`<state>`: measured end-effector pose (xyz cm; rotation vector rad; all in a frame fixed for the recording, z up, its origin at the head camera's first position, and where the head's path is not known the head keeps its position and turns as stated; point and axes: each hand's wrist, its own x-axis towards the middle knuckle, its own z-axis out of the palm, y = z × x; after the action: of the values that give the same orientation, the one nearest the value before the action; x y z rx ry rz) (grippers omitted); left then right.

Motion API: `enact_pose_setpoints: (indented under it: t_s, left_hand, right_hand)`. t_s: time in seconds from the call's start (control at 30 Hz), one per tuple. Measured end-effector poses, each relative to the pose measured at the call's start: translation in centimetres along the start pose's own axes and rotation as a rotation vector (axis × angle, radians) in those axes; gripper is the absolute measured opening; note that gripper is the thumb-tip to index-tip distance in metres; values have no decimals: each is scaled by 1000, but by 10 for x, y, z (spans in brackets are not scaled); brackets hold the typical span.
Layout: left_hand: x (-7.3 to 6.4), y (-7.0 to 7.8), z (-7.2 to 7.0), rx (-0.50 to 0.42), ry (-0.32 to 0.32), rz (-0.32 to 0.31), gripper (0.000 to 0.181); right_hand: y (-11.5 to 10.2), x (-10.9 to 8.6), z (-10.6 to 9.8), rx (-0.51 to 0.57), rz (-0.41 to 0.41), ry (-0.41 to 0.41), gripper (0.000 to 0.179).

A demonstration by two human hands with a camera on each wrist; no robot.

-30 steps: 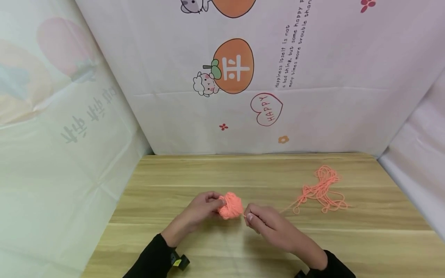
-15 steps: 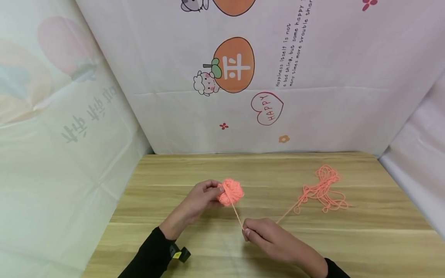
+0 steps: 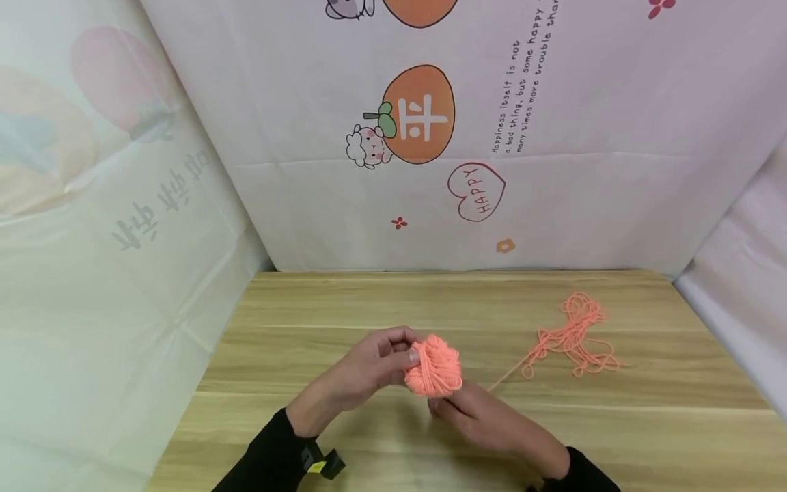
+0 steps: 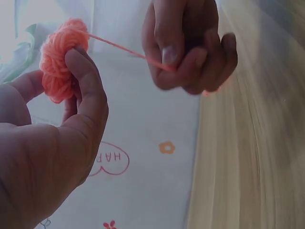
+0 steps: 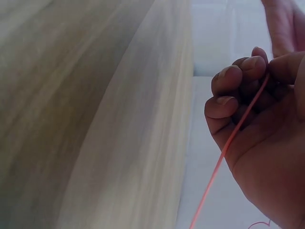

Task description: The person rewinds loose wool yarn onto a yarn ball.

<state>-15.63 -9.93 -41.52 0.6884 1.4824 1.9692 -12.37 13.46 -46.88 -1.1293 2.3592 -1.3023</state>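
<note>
In the head view a coral ball of yarn [image 3: 434, 367] is held up over the table by my left hand [image 3: 369, 369], thumb on the near side. The left wrist view shows the fingers around the ball's edge. My right hand [image 3: 486, 418] is just below and right of the ball, which partly covers it. Between thumb and forefinger it pinches the yarn strand [image 4: 124, 48], which runs taut from the ball. Past the pinch, the strand [image 5: 221, 157] crosses the palm and leads to a loose heap of yarn [image 3: 572, 335] on the table.
The wood-grain table [image 3: 295, 307] lies beneath both hands. A printed white cloth [image 3: 320, 205] rises along its back edge, and more cloth hangs at the left and right sides. A small black device [image 3: 322, 465] sits at the left wrist.
The left hand has first lifted away, then brought the yarn ball right and nearer, turning it. The right hand has dipped and come back up slightly, keeping the strand. The heap looks unchanged.
</note>
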Motion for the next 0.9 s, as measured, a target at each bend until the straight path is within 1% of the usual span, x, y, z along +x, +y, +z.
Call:
enact_pose_setpoints:
  t_s: [0.1, 0.13, 0.23, 0.33, 0.43, 0.53, 0.6, 0.73, 0.9]
  left_hand:
    - [-1, -1, 9, 23, -44, 0, 29]
    - [-2, -2, 11, 32, -53, -2, 28]
    - [-4, -6, 17, 37, -83, -32, 27]
    - [-6, -11, 20, 32, -102, -63, 27]
    - [-8, -17, 21, 52, -96, -113, 25]
    - [-9, -21, 22, 95, -80, -174, 23]
    - [-10, -25, 23, 126, -72, -209, 21]
    - [-11, -31, 21, 156, -64, -227, 21]
    - [-13, -39, 12, 228, -50, -234, 20]
  right_hand:
    - [4, -1, -2, -6, 11, 30, 37]
    - [5, 0, -4, -6, 2, 35, 37]
    - [12, 4, -9, 14, -52, 34, 28]
    - [17, 12, -15, 58, -94, 14, 4]
    - [19, 17, -20, 64, -72, 9, 12]
    - [18, 19, -24, 31, -38, 6, 22]
    - [17, 20, -27, 8, -20, 2, 24]
    - [15, 22, -31, -41, 15, 7, 25]
    - [11, 26, -37, -106, 33, 43, 25]
